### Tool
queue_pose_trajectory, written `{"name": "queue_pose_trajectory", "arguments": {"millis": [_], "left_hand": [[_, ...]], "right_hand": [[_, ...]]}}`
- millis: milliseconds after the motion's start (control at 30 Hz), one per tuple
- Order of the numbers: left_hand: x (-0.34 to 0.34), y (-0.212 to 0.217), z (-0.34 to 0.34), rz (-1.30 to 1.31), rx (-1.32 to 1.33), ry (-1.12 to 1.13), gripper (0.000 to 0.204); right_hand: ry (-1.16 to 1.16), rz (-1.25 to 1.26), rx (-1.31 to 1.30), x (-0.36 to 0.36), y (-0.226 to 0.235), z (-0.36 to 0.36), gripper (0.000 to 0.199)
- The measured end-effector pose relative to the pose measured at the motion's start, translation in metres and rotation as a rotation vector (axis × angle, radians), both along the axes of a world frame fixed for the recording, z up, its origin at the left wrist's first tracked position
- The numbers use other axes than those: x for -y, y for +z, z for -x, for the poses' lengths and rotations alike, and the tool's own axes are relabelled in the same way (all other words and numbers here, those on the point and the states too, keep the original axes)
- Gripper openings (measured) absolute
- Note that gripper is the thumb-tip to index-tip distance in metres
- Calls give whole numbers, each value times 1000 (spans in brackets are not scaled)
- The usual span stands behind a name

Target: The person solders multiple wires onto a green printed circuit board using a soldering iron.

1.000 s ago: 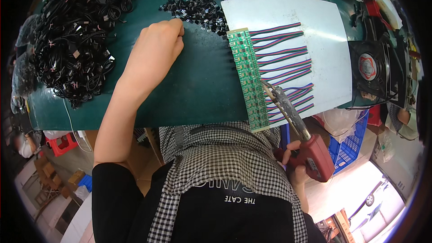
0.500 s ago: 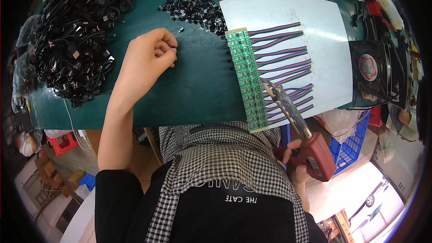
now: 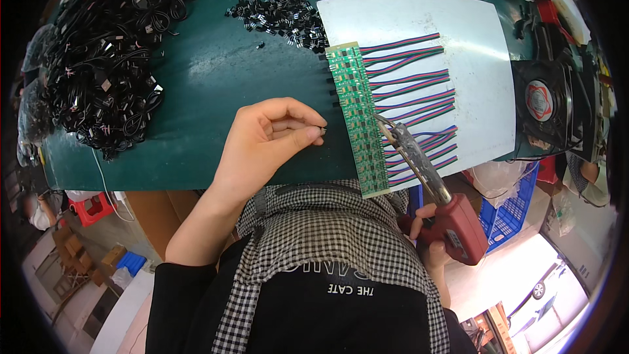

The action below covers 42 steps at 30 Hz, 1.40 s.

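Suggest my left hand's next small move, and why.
Perhaps ease your left hand rightward to the left edge of the green circuit board: it pinches a tiny piece just short of that edge, while your right hand holds the soldering iron, tip near the right edge.

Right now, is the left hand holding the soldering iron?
No, the right hand grips the soldering iron, while the left hand pinches a small part.

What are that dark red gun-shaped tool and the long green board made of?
The dark red gun-shaped tool's handle looks like plastic: smooth, moulded, one even colour. Its barrel seems metal, shiny near the handle. The long green circuit board may be lacquered resin: flat, stiff-looking, green-coated.
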<state>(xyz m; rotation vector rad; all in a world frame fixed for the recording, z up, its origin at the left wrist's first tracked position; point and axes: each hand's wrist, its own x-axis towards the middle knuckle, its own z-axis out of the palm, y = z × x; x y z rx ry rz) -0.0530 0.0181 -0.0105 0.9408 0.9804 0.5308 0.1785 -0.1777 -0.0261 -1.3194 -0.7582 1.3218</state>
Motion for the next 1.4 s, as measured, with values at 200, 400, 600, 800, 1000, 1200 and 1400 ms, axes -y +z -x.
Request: {"name": "queue_pose_trajectory", "arguments": {"millis": [200,400,600,800,1000,1200,1400], "left_hand": [[4,1,-18,-6,15,105,6],[4,1,-28,-71,-52,148,14],[1,-4,-28,-98,-51,141,20],[-2,-5,-30,-115,-64,129,25],[-4,-5,-31,-122,-90,112,26],[-5,-5,-31,-120,-84,108,26],[-6,-5,-32,-130,-99,107,25]], "right_hand": [[-47,68,101,-14,7,7,75],[6,76,338,-22,12,7,69],[30,74,320,-20,9,5,66],[-1,91,183,-18,6,5,64],[22,65,220,-15,0,2,62],[33,-20,340,-4,-16,-3,68],[71,-21,239,-9,-18,-3,71]]}}
